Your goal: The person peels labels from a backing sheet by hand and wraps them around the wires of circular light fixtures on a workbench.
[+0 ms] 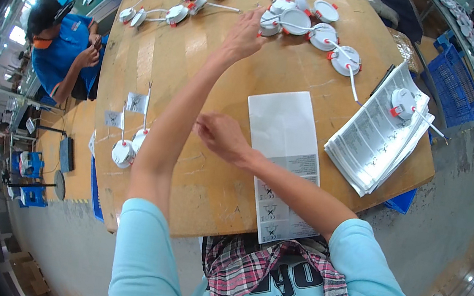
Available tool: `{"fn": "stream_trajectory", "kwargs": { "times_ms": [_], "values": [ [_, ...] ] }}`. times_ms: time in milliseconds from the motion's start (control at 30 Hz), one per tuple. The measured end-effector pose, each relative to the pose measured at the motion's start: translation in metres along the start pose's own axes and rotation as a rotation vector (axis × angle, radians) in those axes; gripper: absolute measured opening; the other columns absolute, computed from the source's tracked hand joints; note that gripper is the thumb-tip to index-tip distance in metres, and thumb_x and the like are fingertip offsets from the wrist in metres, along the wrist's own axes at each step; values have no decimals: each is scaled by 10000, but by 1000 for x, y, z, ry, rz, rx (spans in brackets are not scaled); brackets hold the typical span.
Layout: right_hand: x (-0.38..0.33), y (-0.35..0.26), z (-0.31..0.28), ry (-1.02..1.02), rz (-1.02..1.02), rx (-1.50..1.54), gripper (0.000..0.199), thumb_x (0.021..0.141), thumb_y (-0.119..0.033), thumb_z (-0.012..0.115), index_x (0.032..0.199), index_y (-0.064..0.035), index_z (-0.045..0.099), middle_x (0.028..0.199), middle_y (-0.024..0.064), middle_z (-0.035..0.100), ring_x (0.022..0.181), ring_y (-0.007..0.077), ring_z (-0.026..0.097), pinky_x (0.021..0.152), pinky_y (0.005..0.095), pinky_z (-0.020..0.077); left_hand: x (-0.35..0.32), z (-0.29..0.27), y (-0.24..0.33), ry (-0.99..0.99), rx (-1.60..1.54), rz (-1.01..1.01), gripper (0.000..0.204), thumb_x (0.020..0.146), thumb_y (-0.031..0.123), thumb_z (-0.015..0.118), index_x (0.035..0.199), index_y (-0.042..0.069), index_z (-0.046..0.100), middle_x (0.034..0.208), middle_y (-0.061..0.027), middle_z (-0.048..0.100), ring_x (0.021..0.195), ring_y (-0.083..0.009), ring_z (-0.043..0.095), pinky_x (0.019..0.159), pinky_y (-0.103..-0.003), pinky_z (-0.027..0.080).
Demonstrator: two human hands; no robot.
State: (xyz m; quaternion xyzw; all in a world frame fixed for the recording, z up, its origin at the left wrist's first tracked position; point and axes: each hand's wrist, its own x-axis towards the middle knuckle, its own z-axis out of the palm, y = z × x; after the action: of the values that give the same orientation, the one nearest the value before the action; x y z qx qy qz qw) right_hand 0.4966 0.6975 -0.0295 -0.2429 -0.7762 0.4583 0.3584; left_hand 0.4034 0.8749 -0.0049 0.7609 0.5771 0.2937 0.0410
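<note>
A left hand (245, 34) reaches among white lamps (294, 21), fingers loosely curled at one. The right hand (222, 136) pinches something too small to identify. A leaflet (281, 154) lies lengthwise toward the person, its near end hidden.

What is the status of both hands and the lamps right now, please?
Left hand open, reaching the round white lamps. Right hand low over wooden table. Nothing between.

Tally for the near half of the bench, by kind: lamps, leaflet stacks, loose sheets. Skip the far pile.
Round white lamps: 3 (two by the left edge, the second at; one on top of the stack)
Leaflet stack: 1
Loose sheet: 1
Total: 5
</note>
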Motion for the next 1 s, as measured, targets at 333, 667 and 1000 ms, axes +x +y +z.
{"fn": "stream_trajectory", "kwargs": {
  "times_ms": [333, 667, 1000],
  "values": [
    [-3, -1, 1, 35, -127, -52, 106, 827, -91, 521, 769, -10, 556, 707, 169, 582, 701, 364, 571, 613, 458, 452, -32, -20, 1, -179, 306, -391, 729, 616, 486, 749, 1071, -47, 550, 1051, -224, 479, 1003, -362, 473, 861, -426, 410],
    [18, -45, -46, -320, -115, 57, 193, 867, -191, 580, 873, -21, 671, 773, 97, 661, 692, 175, 609, 658, 294, 476, -187, -76, 10, 72, 365, -580, 532, 617, 336, 770, 942, -19, 543, 977, -176, 473, 972, -333, 436, 854, -431, 385],
    [44, -11, -41, -60, 313, -57, 352, 881, -276, 592, 782, 54, 663, 627, 99, 617, 539, 145, 561, 526, 282, 430, -235, -65, 94, 212, 330, -608, 305, 691, 225, 700, 886, 31, 567, 931, -131, 456, 951, -288, 432, 847, -421, 334]
  ]
}}
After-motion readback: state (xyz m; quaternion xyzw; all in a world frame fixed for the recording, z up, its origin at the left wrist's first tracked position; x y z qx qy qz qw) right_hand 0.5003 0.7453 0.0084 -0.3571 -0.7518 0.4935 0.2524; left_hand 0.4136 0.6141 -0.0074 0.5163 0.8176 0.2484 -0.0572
